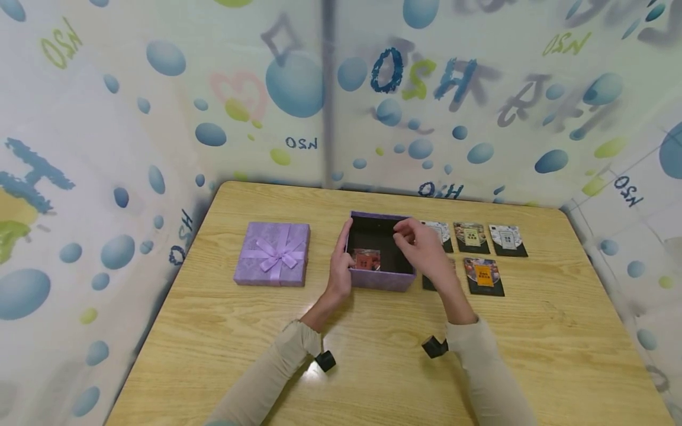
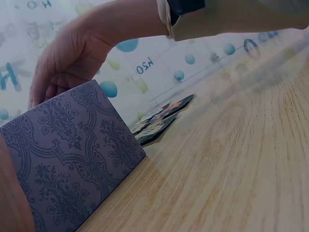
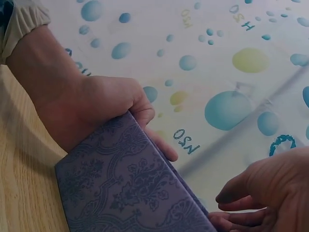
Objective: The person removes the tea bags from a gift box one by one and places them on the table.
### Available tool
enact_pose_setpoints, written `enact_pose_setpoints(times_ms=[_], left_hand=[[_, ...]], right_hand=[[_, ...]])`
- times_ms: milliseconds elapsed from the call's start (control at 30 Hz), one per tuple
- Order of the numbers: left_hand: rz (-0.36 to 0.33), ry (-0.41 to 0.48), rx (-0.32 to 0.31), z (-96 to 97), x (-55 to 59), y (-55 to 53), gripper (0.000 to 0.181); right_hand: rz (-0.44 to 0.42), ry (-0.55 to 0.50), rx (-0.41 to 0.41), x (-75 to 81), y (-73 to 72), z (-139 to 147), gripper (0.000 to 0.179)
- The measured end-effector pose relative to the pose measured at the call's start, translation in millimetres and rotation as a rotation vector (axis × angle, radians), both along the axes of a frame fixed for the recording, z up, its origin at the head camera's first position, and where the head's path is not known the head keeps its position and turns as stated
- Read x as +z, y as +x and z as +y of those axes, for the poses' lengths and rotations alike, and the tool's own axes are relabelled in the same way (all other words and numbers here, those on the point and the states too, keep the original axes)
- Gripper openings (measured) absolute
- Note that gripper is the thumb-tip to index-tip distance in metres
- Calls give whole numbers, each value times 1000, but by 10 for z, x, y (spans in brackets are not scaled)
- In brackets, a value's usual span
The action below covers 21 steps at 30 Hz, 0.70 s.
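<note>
An open purple patterned box (image 1: 380,280) with a black inside sits at the middle of the table. My left hand (image 1: 340,269) grips its left wall, thumb at the rim and fingers along the outer side. A small red-labelled packet (image 1: 367,259) lies in the box's near left corner. Over the right side of the box is my right hand (image 1: 426,248), its fingers loosely bent. In the right wrist view, a gap shows between the thumb and fingers of the right hand (image 3: 270,193), with nothing held in it. The box's patterned side (image 2: 77,150) fills much of the left wrist view.
Left of the box lies a purple lid (image 1: 247,272) with a ribbon bow. Several dark packets stand in two rows to the right, among them a yellow-green one (image 1: 471,238), a white one (image 1: 508,239) and an orange one (image 1: 483,276). My right hand partly covers the nearer ones.
</note>
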<state>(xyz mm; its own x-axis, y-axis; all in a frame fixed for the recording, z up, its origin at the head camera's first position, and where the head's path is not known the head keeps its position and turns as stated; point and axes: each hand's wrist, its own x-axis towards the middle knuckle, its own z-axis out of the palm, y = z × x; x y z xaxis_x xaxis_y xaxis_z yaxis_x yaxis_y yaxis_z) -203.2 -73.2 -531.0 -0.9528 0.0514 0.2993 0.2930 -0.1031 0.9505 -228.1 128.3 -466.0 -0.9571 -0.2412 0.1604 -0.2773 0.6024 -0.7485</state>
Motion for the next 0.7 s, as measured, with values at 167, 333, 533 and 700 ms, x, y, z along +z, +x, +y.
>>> enact_pose_setpoints(times_ms=[167,333,533,700], left_hand=[[27,-12,30,35,-203,-86,83],[24,-12,46,37,-290,-101,85],[38,-12,49,38,-310,-102,86],[47,-22,52,34,-300,-111,86]], right_hand=[[-66,60,62,33,-3,-109,26],[-178,195,141,5,-22,-282,33],[-342,382,173,-84,-84,-450,29],[-438,456,161,-127,-150,-509,38]])
